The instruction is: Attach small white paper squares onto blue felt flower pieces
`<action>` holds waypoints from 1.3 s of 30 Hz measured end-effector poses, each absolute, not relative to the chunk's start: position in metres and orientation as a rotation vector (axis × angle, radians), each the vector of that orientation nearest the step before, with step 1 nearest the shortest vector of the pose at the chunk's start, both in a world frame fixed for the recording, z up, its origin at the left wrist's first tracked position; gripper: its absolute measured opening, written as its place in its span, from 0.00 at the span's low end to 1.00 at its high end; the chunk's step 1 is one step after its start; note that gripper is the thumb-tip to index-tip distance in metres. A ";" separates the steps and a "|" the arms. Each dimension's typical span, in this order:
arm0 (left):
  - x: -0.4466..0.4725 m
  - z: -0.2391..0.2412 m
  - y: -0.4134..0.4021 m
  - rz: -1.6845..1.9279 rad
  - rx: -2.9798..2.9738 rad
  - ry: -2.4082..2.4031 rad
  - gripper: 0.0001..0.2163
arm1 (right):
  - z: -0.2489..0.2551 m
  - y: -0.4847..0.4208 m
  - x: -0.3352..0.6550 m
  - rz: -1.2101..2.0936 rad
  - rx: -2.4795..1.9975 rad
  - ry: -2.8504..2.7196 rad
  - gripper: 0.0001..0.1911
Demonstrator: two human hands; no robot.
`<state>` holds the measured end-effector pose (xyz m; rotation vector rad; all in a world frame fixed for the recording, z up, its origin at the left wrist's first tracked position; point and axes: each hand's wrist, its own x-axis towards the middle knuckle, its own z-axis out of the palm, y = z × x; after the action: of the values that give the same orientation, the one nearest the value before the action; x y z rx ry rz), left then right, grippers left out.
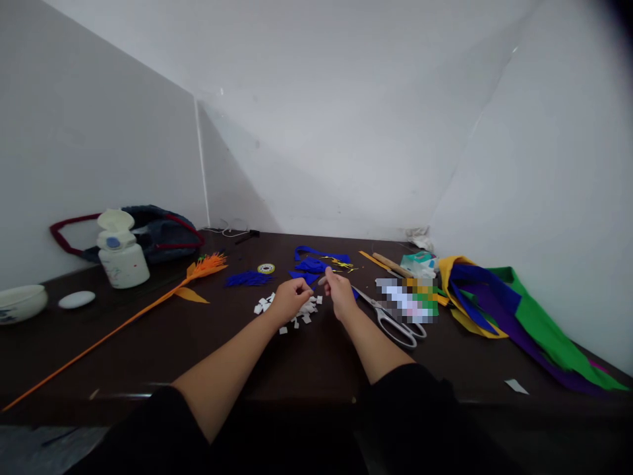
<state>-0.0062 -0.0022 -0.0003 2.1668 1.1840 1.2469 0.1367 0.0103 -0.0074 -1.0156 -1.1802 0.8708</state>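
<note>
My left hand [291,297] is closed with its fingertips pinched together, above a pile of small white paper squares [264,305]. Facing it, a short gap to the right, my right hand [340,291] has its fingers bent in a pinch. Whatever sits between the fingertips of either hand is too small to make out. Just beyond both hands lies blue crepe paper [314,265], with thin yellow shreds [343,264] beside it. Grey-handled scissors [390,320] rest to the right of my right hand, blades pointing toward it.
Leftward are a tape roll [266,268], blue fringed paper [248,278], an orange paper flower [200,267] on a long stem, a white bottle [124,264], a bowl [22,303] and a bag [168,234]. On the right lie coloured crepe sheets [539,323] and a wooden stick [391,264].
</note>
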 end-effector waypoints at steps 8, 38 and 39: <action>-0.006 -0.004 0.001 1.241 1.984 1.101 0.08 | -0.006 0.007 0.138 1.028 -0.831 -1.278 0.17; -0.007 -0.003 0.003 1.154 2.294 1.247 0.05 | -0.012 0.020 0.138 0.491 -1.077 -1.398 0.17; -0.006 -0.003 0.004 1.156 2.303 1.254 0.05 | -0.012 0.022 0.138 0.486 -1.081 -1.401 0.17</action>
<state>-0.0063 0.0037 -0.0031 2.3028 1.2539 1.1562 0.1382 0.0219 -0.0121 -1.0807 -1.4009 0.4859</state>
